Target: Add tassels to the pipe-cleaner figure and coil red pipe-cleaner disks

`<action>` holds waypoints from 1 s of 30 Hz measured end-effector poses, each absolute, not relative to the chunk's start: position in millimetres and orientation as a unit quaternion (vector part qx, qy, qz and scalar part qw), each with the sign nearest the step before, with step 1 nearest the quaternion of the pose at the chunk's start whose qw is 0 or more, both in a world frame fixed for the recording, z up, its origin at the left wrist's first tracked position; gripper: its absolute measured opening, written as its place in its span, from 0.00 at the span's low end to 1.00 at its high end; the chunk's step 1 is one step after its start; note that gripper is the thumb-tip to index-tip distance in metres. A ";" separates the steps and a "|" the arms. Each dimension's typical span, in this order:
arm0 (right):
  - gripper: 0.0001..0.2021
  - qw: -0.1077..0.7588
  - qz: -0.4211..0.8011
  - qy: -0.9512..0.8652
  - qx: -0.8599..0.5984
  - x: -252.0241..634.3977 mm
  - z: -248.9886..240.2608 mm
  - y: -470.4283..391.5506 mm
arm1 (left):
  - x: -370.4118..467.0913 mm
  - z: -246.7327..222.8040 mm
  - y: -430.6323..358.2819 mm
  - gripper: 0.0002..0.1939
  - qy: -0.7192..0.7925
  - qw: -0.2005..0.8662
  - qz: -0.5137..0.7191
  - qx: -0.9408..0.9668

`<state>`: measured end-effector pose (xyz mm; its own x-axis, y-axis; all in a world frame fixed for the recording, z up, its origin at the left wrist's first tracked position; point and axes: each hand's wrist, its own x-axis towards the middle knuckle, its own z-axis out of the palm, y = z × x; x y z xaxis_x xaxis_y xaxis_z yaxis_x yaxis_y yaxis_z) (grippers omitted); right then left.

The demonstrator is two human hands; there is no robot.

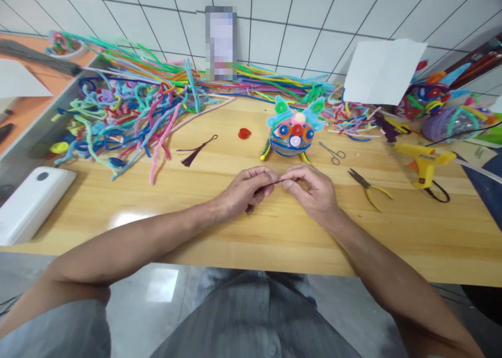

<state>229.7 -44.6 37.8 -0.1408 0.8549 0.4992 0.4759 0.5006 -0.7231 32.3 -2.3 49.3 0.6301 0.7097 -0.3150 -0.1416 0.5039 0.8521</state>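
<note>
My left hand (251, 188) is closed around a dark purple tassel (250, 209), whose fringe pokes out below the fingers. Between the two hands runs the tassel's thin cord, its end pinched by the thumb and fingertips of my right hand (309, 191). Just beyond the hands stands a pipe-cleaner animal figure (291, 130) with blue-green ears, ringed eyes and a clear round body. A second dark tassel (192, 154) with a looped cord lies on the table to the left. Near it is a small red heart-like piece (244, 133).
Small scissors (334, 153), yellow-handled pliers (368, 188) and a yellow glue gun (425, 162) lie on the right. A heap of curled pipe cleaners (133, 112) covers the back left. A white power bank (37, 204) sits at the front left; a phone (221, 43) leans against the tiled wall.
</note>
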 end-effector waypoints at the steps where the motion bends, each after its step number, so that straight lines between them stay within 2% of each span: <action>1: 0.02 0.471 0.204 -0.724 -0.462 229.7 37.5 -45.0 | 32.6 50.1 -1.8 0.11 0.336 0.800 0.266 0.420; 12: 0.07 0.493 0.339 -0.647 -0.473 227.6 30.5 -47.3 | 28.4 48.9 -4.9 0.13 0.322 0.734 0.279 0.528; 16: 0.09 0.498 0.396 -0.608 -0.475 226.0 32.4 -47.2 | 29.6 45.7 -1.2 0.20 0.290 0.775 0.256 0.499; 22: 0.12 0.513 0.388 -0.591 -0.487 228.0 34.4 -46.1 | 33.1 37.3 4.2 0.25 0.254 0.862 0.187 0.397; 26: 0.13 0.528 0.385 -0.581 -0.484 228.9 35.8 -46.7 | 32.3 35.0 3.3 0.24 0.237 0.880 0.179 0.371; 30: 0.14 0.544 0.378 -0.569 -0.487 230.5 36.0 -46.8 | 31.7 37.1 -1.2 0.16 0.243 0.877 0.178 0.375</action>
<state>230.5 -46.8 36.0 0.0657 0.9660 0.2502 0.1429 0.2390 -0.9604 31.7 -1.2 37.1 0.8184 0.4945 -0.2927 -0.1298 0.6553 0.7441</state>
